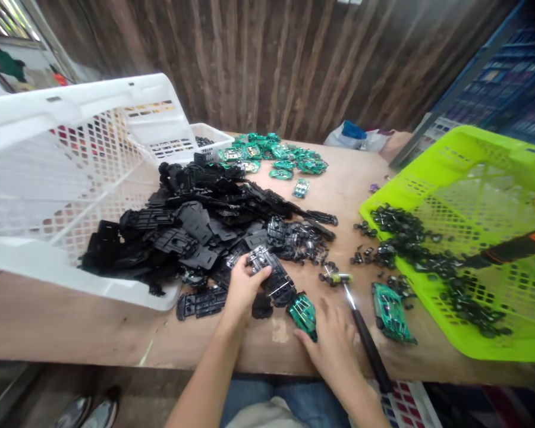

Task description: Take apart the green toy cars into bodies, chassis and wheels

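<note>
My left hand (245,285) grips a black toy car chassis (273,274) between thumb and fingers, with a thin metal axle showing across its lower end. Just below that chassis, a green toy car body (303,314) lies on the table. Close beside the green body, my right hand (332,333) is lowered with thumb and fingers apart; its fingertips are blurred, and I see nothing held in it. A hammer (364,339) with a black handle lies right of this hand. Farther right rests another green toy car (391,312).
A white basket (164,300) lies tipped at left, with black chassis parts (196,226) spilling out. Green car bodies (280,153) are heaped at the back. On the right, a lime-green basket (468,351) holds small black wheels (401,235) and a black-and-orange tool (512,246).
</note>
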`<state>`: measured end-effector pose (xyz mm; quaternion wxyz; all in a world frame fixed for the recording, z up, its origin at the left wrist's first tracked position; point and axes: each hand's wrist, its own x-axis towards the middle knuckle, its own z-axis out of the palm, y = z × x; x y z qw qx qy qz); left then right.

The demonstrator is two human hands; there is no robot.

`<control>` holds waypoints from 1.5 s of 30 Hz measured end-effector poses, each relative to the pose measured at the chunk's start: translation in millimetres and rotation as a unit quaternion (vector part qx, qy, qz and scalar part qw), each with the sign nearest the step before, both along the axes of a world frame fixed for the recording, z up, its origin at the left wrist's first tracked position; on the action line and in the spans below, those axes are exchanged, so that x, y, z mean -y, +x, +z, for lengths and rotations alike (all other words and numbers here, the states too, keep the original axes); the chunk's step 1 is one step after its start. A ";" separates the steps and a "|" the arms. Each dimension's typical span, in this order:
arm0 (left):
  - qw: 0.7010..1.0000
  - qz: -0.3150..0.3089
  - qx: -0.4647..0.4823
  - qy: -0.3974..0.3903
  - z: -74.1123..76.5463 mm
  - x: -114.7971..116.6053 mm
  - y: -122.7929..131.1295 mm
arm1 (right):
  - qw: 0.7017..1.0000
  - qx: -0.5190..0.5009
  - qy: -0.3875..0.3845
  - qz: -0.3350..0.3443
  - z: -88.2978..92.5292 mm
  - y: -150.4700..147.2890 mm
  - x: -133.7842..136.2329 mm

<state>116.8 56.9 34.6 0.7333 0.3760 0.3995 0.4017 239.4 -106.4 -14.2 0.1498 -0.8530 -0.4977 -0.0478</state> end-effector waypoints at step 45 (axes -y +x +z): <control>0.959 -0.253 -0.021 0.124 -13.5 102.0 37.9 | 0.781 -0.585 0.214 0.049 44.8 42.7 29.2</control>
